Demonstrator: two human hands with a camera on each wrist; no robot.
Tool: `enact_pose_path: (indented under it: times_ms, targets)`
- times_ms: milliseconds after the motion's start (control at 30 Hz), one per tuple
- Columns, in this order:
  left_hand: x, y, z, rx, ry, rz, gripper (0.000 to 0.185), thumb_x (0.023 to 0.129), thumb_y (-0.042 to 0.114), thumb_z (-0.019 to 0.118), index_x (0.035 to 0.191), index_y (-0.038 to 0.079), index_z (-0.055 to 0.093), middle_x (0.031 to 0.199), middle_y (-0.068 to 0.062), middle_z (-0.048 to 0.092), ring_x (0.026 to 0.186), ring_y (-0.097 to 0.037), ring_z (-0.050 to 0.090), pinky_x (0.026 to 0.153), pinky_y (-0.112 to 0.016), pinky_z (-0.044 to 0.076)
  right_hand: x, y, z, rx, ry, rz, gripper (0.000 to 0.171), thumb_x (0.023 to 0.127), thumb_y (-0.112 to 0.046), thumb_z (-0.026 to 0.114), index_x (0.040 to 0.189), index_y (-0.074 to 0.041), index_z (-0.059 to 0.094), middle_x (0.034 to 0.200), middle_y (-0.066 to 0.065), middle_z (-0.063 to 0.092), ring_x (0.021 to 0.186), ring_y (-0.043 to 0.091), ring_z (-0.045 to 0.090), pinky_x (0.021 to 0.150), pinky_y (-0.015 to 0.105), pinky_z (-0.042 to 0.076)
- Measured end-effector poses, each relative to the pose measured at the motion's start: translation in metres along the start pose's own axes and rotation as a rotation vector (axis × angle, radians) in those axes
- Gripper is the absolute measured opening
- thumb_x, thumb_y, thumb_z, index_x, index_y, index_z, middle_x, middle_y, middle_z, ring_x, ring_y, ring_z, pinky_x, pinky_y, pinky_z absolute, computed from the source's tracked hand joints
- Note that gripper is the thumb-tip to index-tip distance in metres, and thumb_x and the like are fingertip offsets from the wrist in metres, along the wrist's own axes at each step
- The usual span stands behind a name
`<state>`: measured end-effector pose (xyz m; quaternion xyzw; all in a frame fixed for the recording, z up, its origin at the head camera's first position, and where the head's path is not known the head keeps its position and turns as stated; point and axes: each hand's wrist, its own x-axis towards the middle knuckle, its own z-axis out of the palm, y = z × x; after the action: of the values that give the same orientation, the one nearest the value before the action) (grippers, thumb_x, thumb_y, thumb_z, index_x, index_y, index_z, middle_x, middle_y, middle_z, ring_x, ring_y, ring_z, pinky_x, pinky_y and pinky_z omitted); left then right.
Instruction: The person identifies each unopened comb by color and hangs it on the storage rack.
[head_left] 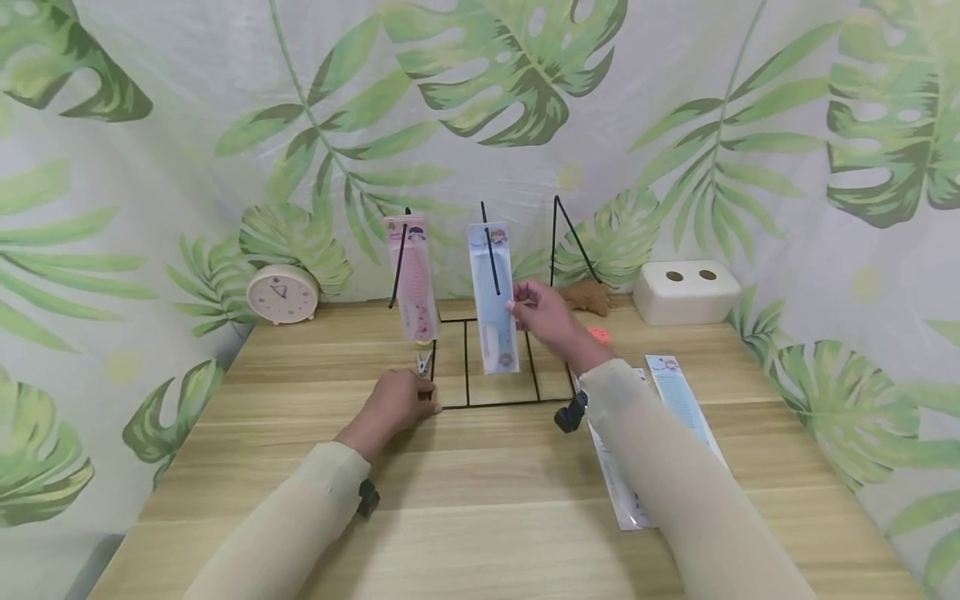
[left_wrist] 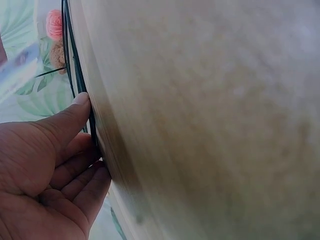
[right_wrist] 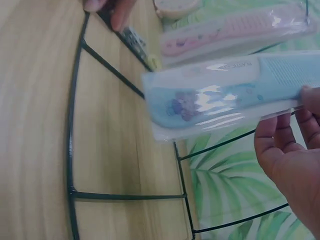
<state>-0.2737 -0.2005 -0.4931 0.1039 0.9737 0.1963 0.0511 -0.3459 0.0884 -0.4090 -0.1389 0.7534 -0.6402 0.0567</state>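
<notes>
A blue comb in a clear packet [head_left: 492, 325] hangs on the middle prong of a black wire rack [head_left: 467, 367]. My right hand [head_left: 543, 312] pinches the packet's right edge between thumb and fingers, also seen as the right hand [right_wrist: 295, 145] in the right wrist view. At the rack's front left corner, my left hand [head_left: 397, 400] grips the base wire; its thumb and fingertips close on the wire in the left wrist view. A pink comb packet [head_left: 414, 283] hangs from the left prong, beside the blue one. The right prong [head_left: 577, 237] carries no packet.
On the right of the table lie a blue comb packet [head_left: 678, 400] and another packet [head_left: 615, 479], partly under the right forearm. A white box with two holes [head_left: 686, 293], a brown object [head_left: 587, 296] and a pink clock [head_left: 282, 294] stand at the back. A small clip [head_left: 423, 363] is near the left hand.
</notes>
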Motion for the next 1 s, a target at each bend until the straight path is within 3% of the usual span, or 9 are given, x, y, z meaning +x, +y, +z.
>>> enact_pose_path:
  times_ms: [133, 367, 500, 767, 900, 1000]
  targets:
    - [0.000, 0.002, 0.001, -0.005, 0.002, -0.004, 0.038, 0.094, 0.028, 0.088, 0.125, 0.008, 0.082, 0.127, -0.019, 0.078, 0.107, -0.031, 0.071, 0.102, -0.053, 0.060, 0.016, 0.003, -0.001, 0.001, 0.056, 0.008, 0.016, 0.110, -0.008, 0.064, 0.124, 0.000, 0.061, 0.116, 0.009, 0.062, 0.101, 0.022, 0.063, 0.103, 0.059, 0.058]
    - [0.003, 0.006, 0.007, -0.006, -0.018, 0.009, 0.025, 0.094, 0.027, 0.088, 0.111, 0.010, 0.084, 0.108, -0.012, 0.076, 0.087, -0.023, 0.060, 0.085, -0.045, 0.059, 0.032, 0.010, -0.004, -0.040, 0.110, 0.030, 0.019, 0.111, -0.014, 0.063, 0.126, -0.002, 0.064, 0.122, 0.012, 0.064, 0.110, 0.024, 0.064, 0.104, 0.053, 0.059]
    - [0.001, 0.008, 0.007, -0.012, -0.014, -0.013, 0.028, 0.094, 0.029, 0.089, 0.115, 0.012, 0.084, 0.112, -0.012, 0.076, 0.090, -0.023, 0.061, 0.089, -0.045, 0.060, 0.038, 0.011, -0.004, -0.105, 0.102, 0.054, 0.023, 0.113, -0.020, 0.061, 0.129, -0.003, 0.065, 0.127, 0.013, 0.066, 0.113, 0.026, 0.063, 0.101, 0.050, 0.056]
    - [0.000, 0.005, 0.000, 0.003, -0.007, 0.000, 0.019, 0.095, 0.028, 0.088, 0.090, 0.013, 0.077, 0.097, -0.011, 0.070, 0.086, -0.025, 0.060, 0.081, -0.042, 0.056, 0.046, 0.003, 0.002, -0.239, 0.047, 0.014, 0.021, 0.116, -0.023, 0.055, 0.126, -0.005, 0.061, 0.117, 0.012, 0.063, 0.102, 0.030, 0.058, 0.077, 0.038, 0.049]
    - [0.001, 0.002, 0.000, 0.001, -0.008, -0.015, 0.022, 0.094, 0.028, 0.088, 0.106, 0.011, 0.083, 0.107, -0.013, 0.075, 0.090, -0.025, 0.062, 0.087, -0.045, 0.059, 0.047, -0.001, 0.003, -0.228, 0.032, 0.021, 0.021, 0.116, -0.023, 0.053, 0.127, -0.007, 0.061, 0.119, 0.011, 0.063, 0.105, 0.031, 0.059, 0.076, 0.037, 0.049]
    - [0.001, 0.001, 0.000, 0.000, -0.012, -0.022, 0.022, 0.094, 0.029, 0.088, 0.107, 0.011, 0.083, 0.108, -0.012, 0.074, 0.091, -0.024, 0.061, 0.087, -0.044, 0.058, 0.047, -0.002, 0.004, -0.208, 0.022, 0.024, 0.022, 0.117, -0.024, 0.052, 0.129, -0.007, 0.060, 0.125, 0.012, 0.063, 0.110, 0.031, 0.059, 0.080, 0.038, 0.050]
